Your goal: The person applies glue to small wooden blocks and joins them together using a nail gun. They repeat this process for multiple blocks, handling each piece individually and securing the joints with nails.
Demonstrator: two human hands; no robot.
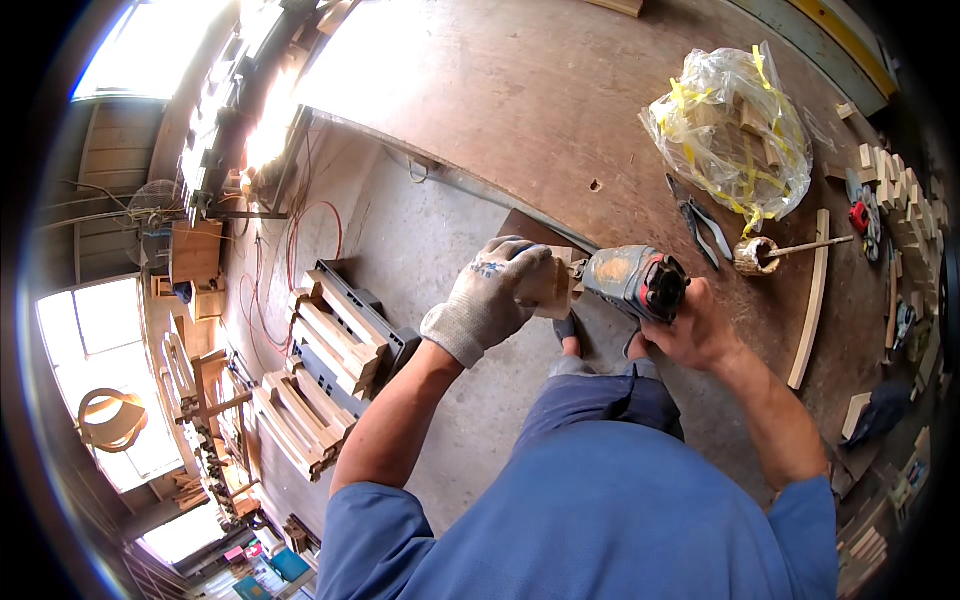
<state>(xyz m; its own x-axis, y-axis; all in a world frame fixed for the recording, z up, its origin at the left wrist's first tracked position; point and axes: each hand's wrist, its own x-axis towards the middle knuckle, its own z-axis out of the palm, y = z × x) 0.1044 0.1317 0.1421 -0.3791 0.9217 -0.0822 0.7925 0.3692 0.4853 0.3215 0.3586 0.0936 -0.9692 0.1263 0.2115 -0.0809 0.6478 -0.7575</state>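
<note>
My left hand point(487, 298), in a pale knitted work glove with a blue mark, is closed around a short light wooden block point(550, 287). My right hand point(697, 328) is bare and grips a worn grey, black and red power drill point(628, 277). The front of the drill points left at the wooden block, close against it; whether its tip touches the wood I cannot tell. Both hands are in front of my body at the edge of the brown worktable point(500, 110). My right fingers are partly hidden by the drill.
On the table are a clear plastic bag point(735, 130) with wood pieces, pliers point(700, 222), a round pot with a stick point(757, 256) and a curved wood strip point(812, 300). Wooden frames point(335, 335) stand on the left. A red hose point(295, 235) crosses the floor.
</note>
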